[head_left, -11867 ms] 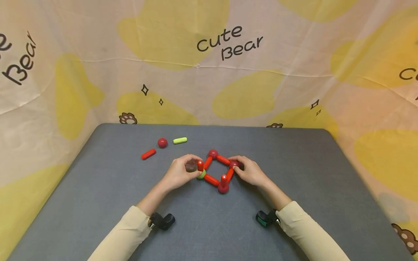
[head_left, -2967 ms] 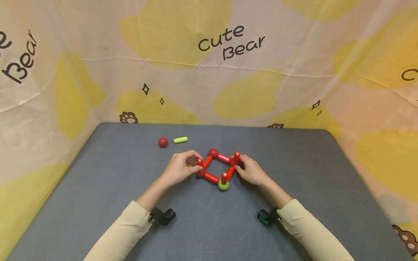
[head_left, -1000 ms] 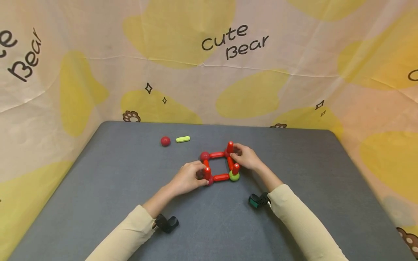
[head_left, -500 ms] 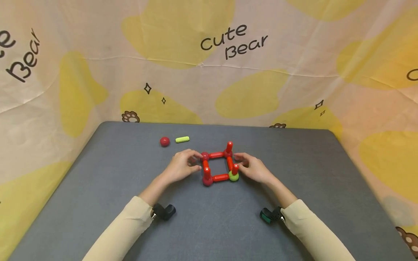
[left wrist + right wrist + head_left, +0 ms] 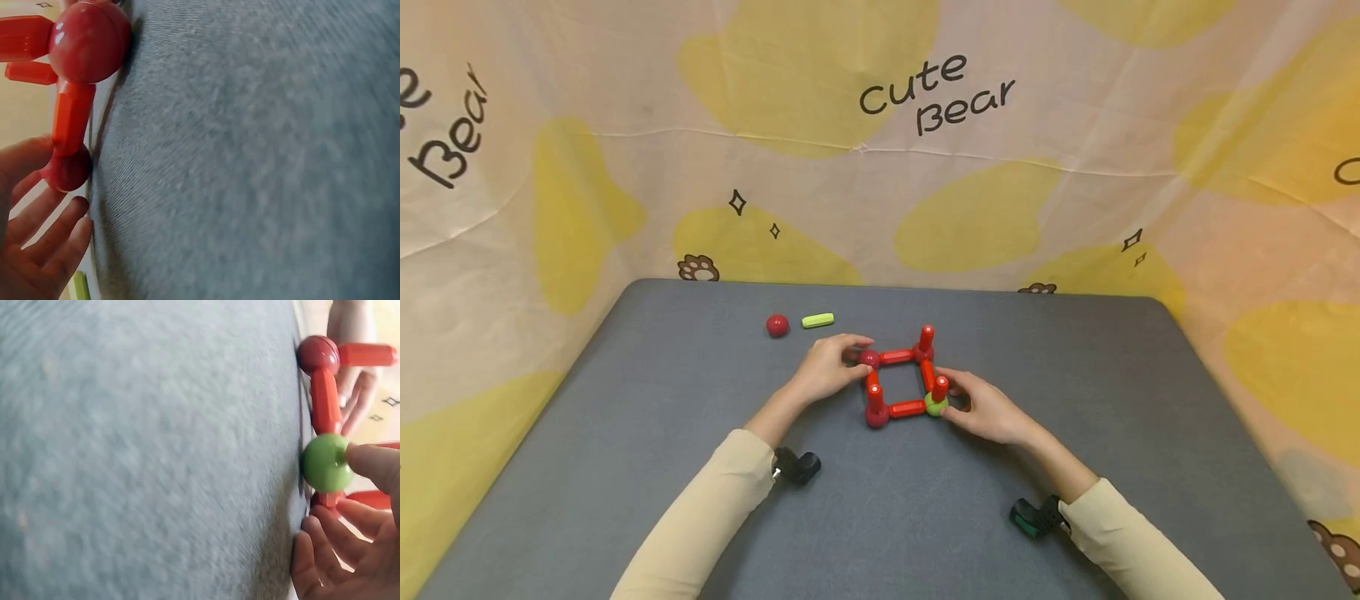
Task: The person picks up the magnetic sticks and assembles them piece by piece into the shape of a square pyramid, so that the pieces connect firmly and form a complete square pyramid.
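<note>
A square frame of red sticks (image 5: pixel 907 408) and balls lies on the table. Its far-left red ball (image 5: pixel 869 358) is between the thumb and fingers of my left hand (image 5: pixel 831 367). The near-right corner is a green ball (image 5: pixel 936 404), which my right hand (image 5: pixel 992 410) grips at its right side; the right wrist view shows the thumb on the green ball (image 5: pixel 327 463). Upright red sticks stand on the near-left red ball (image 5: pixel 877 416), the far-right red ball (image 5: pixel 923 352) and the green ball. The far-left ball carries no upright stick.
A loose red ball (image 5: pixel 777 326) and a light green stick (image 5: pixel 817 320) lie at the back left of the grey table (image 5: pixel 895 517). A printed cloth (image 5: pixel 820 192) hangs behind the table and along its sides.
The frame was turned to sit square about a second ago. Since then my left hand has moved from the near-left to the far-left ball, and my right hand from the far-right ball to the green one.
</note>
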`<control>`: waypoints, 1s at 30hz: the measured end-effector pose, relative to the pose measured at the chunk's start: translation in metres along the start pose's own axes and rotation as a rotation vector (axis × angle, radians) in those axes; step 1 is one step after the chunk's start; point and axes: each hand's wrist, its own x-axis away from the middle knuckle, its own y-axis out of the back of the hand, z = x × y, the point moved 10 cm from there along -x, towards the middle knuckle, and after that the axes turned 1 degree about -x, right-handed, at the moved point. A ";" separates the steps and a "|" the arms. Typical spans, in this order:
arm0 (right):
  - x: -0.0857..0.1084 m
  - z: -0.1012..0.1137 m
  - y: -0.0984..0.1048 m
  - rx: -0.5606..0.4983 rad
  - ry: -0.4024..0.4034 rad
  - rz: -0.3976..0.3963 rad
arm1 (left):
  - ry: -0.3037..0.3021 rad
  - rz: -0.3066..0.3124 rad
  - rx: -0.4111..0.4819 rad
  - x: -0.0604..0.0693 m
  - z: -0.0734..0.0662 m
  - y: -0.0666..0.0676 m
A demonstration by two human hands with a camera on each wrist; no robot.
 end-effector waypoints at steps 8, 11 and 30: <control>-0.006 0.004 -0.003 0.006 -0.002 -0.035 | -0.011 -0.002 -0.028 -0.003 -0.004 -0.002; -0.007 0.004 -0.004 0.020 -0.019 -0.034 | -0.023 -0.001 -0.039 -0.003 -0.006 -0.002; -0.015 -0.006 0.009 -0.011 -0.018 -0.142 | -0.014 0.043 -0.062 0.021 -0.002 -0.002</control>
